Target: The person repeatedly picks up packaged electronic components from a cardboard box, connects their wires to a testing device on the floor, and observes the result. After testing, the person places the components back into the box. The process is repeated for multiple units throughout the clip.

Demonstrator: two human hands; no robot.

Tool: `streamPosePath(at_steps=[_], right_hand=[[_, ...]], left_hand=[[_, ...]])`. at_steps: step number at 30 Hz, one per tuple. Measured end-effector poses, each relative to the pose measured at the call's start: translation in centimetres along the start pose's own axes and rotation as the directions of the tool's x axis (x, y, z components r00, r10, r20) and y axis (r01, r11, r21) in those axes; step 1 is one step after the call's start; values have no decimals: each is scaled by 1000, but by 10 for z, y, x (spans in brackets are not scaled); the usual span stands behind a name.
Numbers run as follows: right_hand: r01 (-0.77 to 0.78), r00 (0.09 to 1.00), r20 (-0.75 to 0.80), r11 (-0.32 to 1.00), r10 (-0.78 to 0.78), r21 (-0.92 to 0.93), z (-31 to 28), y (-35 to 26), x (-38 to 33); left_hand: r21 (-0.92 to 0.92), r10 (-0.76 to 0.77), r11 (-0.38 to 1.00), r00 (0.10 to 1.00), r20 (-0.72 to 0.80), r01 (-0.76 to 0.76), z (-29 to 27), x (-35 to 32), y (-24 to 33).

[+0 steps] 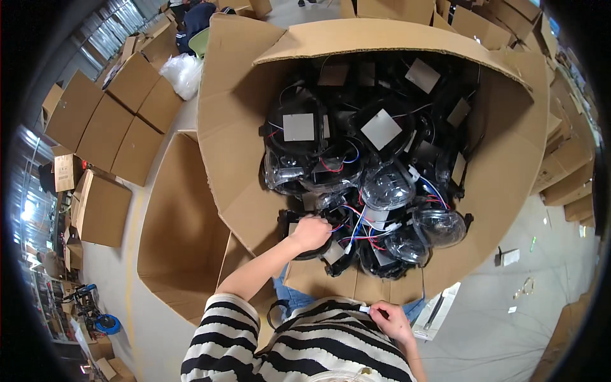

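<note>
A large cardboard box (pixel 248 184) in front of me holds several black lamp units (pixel 299 124) with pale square labels. Nearer ones show clear domed lenses (pixel 387 186) and loose red, blue and white wires (pixel 358 230) with white plugs. My left hand (pixel 310 233) reaches in over the near left side, its fingers curled down on a black unit beside the wires; what lies in its grip is hidden. Close to my waist, my right hand (pixel 391 320) pinches a small white piece (pixel 365 310), too small to name surely.
An open cardboard box (pixel 181 216) stands to the left of the big one. Stacked cartons (pixel 105 118) and a white plastic bag (pixel 182 75) are farther left. Scraps (pixel 508 257) lie on the floor at right. A person (pixel 198 19) is at the far left.
</note>
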State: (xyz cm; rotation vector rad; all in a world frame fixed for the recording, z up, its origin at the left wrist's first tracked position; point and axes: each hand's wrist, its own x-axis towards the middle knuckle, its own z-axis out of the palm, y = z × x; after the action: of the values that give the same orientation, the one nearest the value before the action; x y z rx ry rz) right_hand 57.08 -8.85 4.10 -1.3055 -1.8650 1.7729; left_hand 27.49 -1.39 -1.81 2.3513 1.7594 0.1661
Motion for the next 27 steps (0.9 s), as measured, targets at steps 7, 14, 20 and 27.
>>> streamPosePath(at_steps=[7,14,20,27], right_hand=[[-23,999,-37,1000,24,16,-15,-15,0],[-49,999,-4,996,49,-72,-18,-21,-9],[49,987,156,998,-41,-48,12,-32,6],[63,948,315,996,-41,-60,42,-44,28]], left_hand=[[-982,-465,-184,878,114,30,-16,-32,68],[-917,-348,-389,907,236,89,-10,-81,84],[-811,-281,184,821,498,555,-6,-141,71],[-809,-734,161,616,285,565,-7,-168,70]])
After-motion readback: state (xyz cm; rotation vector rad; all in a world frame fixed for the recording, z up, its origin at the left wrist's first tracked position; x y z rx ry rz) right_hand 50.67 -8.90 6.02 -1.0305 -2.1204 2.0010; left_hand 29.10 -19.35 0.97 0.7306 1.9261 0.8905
